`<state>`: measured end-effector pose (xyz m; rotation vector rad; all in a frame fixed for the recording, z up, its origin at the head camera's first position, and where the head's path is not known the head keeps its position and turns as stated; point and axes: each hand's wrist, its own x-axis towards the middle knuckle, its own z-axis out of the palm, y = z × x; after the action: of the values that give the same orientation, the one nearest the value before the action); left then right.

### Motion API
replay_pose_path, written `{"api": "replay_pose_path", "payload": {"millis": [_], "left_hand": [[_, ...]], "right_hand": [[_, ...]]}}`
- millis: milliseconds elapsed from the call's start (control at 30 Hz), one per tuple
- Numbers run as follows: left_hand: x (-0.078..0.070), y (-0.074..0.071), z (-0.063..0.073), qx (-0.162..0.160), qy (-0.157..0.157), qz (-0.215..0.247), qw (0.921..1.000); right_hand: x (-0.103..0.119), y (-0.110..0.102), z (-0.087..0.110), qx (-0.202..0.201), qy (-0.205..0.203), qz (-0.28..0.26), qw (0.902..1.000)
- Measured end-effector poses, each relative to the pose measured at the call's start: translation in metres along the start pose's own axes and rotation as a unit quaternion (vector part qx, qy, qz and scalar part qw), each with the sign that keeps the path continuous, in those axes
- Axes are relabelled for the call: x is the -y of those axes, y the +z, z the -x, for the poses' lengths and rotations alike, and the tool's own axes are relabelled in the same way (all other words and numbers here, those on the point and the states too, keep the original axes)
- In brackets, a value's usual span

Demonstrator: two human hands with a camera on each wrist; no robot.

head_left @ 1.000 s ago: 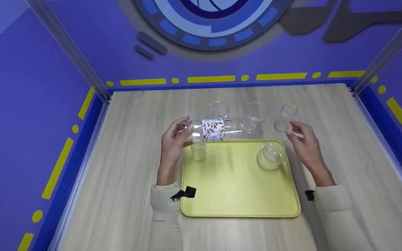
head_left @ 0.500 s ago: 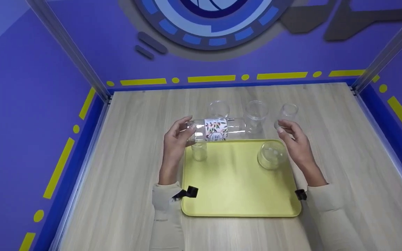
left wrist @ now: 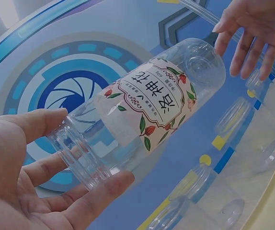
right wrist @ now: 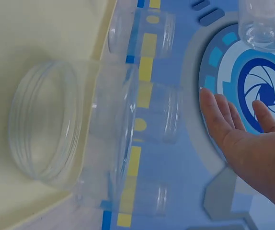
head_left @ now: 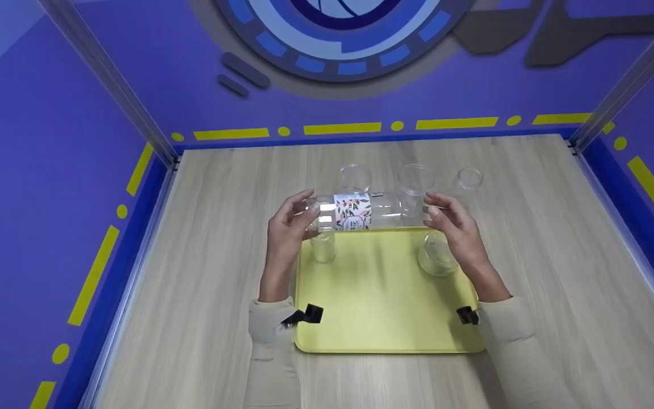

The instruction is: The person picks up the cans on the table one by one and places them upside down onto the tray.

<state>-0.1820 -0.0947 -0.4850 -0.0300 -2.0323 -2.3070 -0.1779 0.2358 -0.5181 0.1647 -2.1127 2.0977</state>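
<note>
My left hand (head_left: 286,241) grips a clear plastic bottle (head_left: 353,212) by its neck end, thumb on one side and fingers on the other. The bottle lies sideways in the air over the tray's far edge. A white label (left wrist: 149,100) printed with flowers and leaves wraps its middle, and its base points right. Off that base, my right hand (head_left: 458,236) is held with fingers loosely bent and nothing in them; the left wrist view puts its fingertips close to the bottle's base. Below the right hand, a wide clear jar (head_left: 436,260) stands on the yellow tray (head_left: 384,318).
A small clear jar (head_left: 323,251) stands at the tray's far left, below the bottle. Behind the tray are three clear containers: one at left (head_left: 355,176), a taller one (head_left: 416,177) in the middle, and a narrow one (head_left: 469,177) at right. Blue panels enclose the wooden table (head_left: 208,238).
My right hand has moved left from beside the narrow container toward the bottle's base. The left hand and bottle have shifted slightly right.
</note>
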Motion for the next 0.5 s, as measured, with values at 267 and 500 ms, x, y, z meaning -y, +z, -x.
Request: {"api": "replay_pose_path", "payload": {"millis": [267,500], "left_hand": [[0.002,0.0,0.003,0.01,0.001,0.007,0.9999],[0.004,0.002,0.004,0.015,0.011,0.02,0.9996]], "right_hand": [[0.005,0.009,0.001,0.007,-0.001,-0.014,0.9999],[0.009,0.02,-0.001,0.023,-0.003,-0.041,0.9989]]}}
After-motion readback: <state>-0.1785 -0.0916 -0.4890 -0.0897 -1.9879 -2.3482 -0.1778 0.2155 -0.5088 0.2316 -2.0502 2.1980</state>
